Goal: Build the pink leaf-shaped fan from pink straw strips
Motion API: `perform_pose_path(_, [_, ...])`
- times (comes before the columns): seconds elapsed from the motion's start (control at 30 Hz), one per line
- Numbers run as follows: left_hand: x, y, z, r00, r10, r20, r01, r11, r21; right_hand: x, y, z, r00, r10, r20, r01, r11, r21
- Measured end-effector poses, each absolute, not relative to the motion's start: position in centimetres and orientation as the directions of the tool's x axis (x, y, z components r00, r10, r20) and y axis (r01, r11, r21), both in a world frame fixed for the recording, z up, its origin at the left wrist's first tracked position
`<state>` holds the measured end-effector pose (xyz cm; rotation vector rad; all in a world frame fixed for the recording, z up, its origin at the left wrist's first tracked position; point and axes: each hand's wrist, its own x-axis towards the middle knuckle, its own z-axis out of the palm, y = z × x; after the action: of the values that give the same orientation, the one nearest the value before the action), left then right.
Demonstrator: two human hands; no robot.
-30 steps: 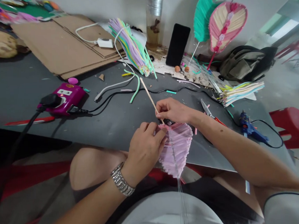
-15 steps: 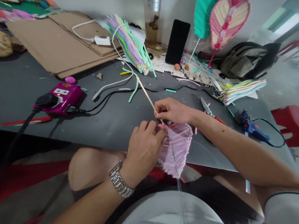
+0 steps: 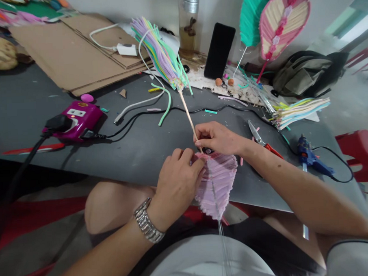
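A pink leaf-shaped piece made of straws point(image 3: 218, 181) lies at the near edge of the grey table point(image 3: 33, 108), partly over my lap. My left hand point(image 3: 176, 185) is closed on its upper left edge. My right hand point(image 3: 219, 137) pinches a thin wooden stick point(image 3: 188, 115) just above the leaf's top. The stick slants up and away toward a bundle of pastel straws point(image 3: 160, 55). Thin clear strands hang from the leaf's tip.
A magenta power strip point(image 3: 78, 118) with black cables lies left. Scissors point(image 3: 258, 136) and a blue glue gun point(image 3: 313, 159) lie right. Cardboard sheets point(image 3: 73, 57), a phone point(image 3: 219, 51), a bottle point(image 3: 188, 22), finished straw leaves point(image 3: 281, 22), a bag point(image 3: 306, 73) and more straws point(image 3: 301, 108) stand behind.
My right hand has swung the stick's far end to the right, so it stands steeper and points at the straw bundle. My left hand has stayed on the leaf.
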<state>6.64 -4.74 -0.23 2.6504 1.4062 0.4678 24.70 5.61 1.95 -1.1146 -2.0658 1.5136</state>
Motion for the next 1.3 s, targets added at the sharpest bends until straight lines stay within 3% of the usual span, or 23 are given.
perform_pose_path(0.27, [6.8,-4.8,0.3,0.526,0.834,0.164,0.796,-0.551,0.249,25.4,4.8,1.2,-0.606,0.791,-0.090,0.372,0.181,-0.910])
perform_pose_path(0.47, [6.7,-4.7,0.1,0.524,0.831,0.189,0.791,-0.557,0.253,25.3,4.3,1.1,-0.528,0.848,-0.039,0.230,0.098,-0.968])
perform_pose_path(1.3, [6.6,-4.8,0.2,0.523,0.826,0.211,0.784,-0.563,0.261,25.3,3.7,0.9,-0.552,0.833,0.032,0.329,0.253,-0.910])
